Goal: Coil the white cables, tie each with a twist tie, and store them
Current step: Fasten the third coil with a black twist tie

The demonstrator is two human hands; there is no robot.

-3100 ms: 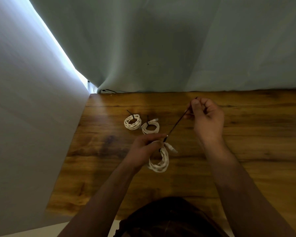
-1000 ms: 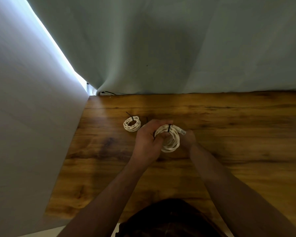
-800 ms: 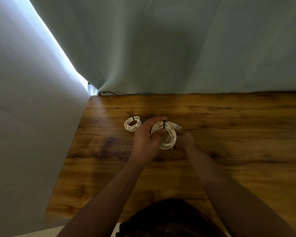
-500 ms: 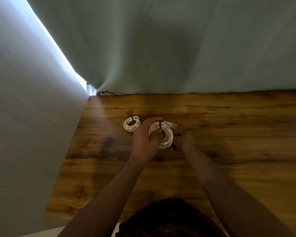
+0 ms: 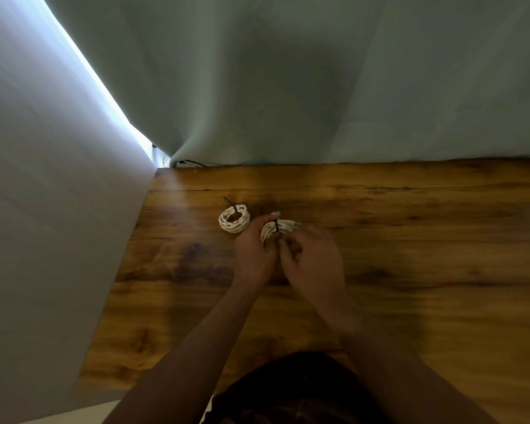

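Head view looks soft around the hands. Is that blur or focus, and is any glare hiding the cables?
Head view: motion blur smears the right hand, grip unreadable; the left hand and the coil it grips are sharper; the bright strip upper left glares, clear of the tied coil on the table.

The twist tie (image 5: 277,226), earlier stretched out, now bands the held coil (image 5: 283,228); the right hand (image 5: 312,261) has closed in against the left hand (image 5: 254,255); both are now just beside the tied coil (image 5: 234,218).
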